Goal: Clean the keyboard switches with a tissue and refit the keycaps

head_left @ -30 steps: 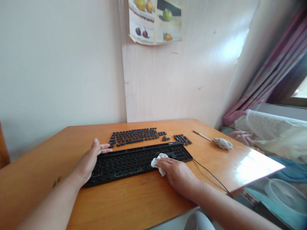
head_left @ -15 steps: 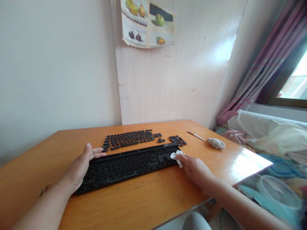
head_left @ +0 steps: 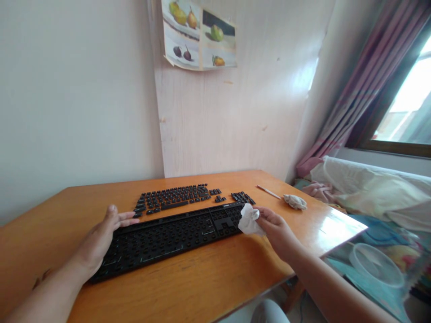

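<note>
A black keyboard base (head_left: 168, 235) with its keycaps taken off lies across the wooden desk (head_left: 188, 287). My left hand (head_left: 101, 235) rests flat on its left end, fingers stretched out. At the keyboard's right end my right hand (head_left: 278, 231) is lifted a little and pinches a crumpled white tissue (head_left: 249, 220). The removed keycaps (head_left: 175, 197) are laid out in rows behind the keyboard, with a smaller group (head_left: 242, 197) to the right.
A thin white stick (head_left: 268, 192) and a second crumpled wad (head_left: 295, 202) lie near the desk's right edge. Bedding (head_left: 367, 188) and a clear tub (head_left: 377, 264) sit beyond that edge. A fruit poster (head_left: 200, 38) hangs on the wall.
My right hand slid the tissue rightward along the keyboard to its right end and lifted it off. The left hand stayed in place. The view turned to the right.
</note>
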A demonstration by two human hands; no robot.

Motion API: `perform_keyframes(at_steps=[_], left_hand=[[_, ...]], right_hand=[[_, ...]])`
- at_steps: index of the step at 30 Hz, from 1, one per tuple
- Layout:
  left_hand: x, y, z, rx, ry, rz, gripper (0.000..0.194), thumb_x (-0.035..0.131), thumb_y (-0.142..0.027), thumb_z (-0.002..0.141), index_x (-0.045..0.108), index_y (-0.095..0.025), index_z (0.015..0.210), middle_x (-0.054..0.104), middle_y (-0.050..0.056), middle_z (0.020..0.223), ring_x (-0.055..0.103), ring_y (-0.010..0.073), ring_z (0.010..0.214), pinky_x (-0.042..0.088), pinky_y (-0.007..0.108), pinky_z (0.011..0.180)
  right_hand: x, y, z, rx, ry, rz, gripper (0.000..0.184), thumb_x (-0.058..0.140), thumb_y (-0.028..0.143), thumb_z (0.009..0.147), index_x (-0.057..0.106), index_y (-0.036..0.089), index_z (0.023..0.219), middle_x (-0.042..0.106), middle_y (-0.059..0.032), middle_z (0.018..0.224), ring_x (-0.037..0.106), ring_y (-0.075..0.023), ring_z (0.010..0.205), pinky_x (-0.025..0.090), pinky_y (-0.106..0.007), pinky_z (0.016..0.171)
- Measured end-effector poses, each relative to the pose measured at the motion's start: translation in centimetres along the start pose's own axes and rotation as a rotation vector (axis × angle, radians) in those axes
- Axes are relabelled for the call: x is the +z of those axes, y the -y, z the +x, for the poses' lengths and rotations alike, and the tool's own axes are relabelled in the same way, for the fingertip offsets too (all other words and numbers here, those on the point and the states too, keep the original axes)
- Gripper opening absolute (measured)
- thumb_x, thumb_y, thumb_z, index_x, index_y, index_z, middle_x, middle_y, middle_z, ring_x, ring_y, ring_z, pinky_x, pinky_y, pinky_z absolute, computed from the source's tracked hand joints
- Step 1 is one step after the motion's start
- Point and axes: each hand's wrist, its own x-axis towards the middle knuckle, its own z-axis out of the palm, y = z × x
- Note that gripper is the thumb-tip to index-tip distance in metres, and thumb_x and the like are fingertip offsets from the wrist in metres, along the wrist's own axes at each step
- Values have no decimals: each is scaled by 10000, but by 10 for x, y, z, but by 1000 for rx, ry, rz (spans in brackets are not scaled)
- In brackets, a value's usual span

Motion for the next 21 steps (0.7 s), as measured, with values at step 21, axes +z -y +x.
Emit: perform_keyframes(at_steps=[21], left_hand=[[7, -13, -8, -31, -24, -17, 855, 259, -842, 810, 670, -166, 1132, 746, 94, 1121, 551, 300, 1257, 258, 461, 1183]], right_hand=[[-15, 23, 10, -287, 362, -1210, 231, 491, 272, 920, 684, 209, 1029, 628, -86, 1014, 576, -204, 916, 432, -312, 839]])
